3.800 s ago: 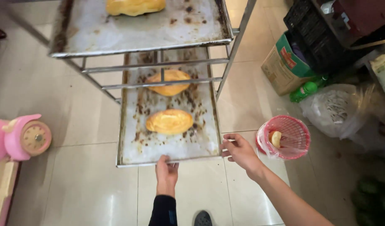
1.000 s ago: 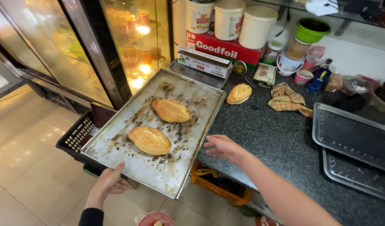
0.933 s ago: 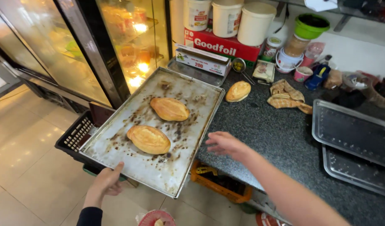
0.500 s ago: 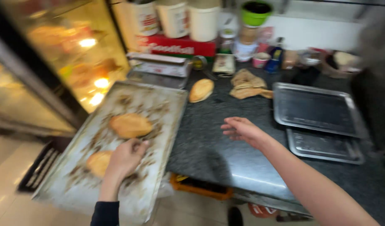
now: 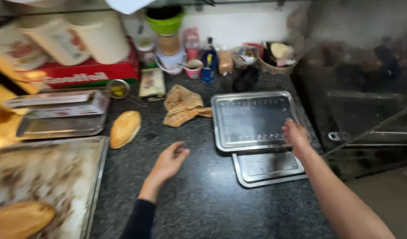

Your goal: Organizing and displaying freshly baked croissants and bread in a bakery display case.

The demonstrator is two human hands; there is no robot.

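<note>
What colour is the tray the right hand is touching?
Shiny silver metal tray, touched by the right hand; seen in the head view.

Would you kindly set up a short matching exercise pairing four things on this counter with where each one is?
Things:
1. bread roll
2. perforated steel tray
3. crumpled brown cloth
4. large baking sheet

Places:
a. under the right hand
b. at the counter's left edge, holding a loaf
c. loose on the dark counter, left of the left hand
d. between the roll and the steel tray

Pairs: 1-c, 2-a, 3-d, 4-b
</note>
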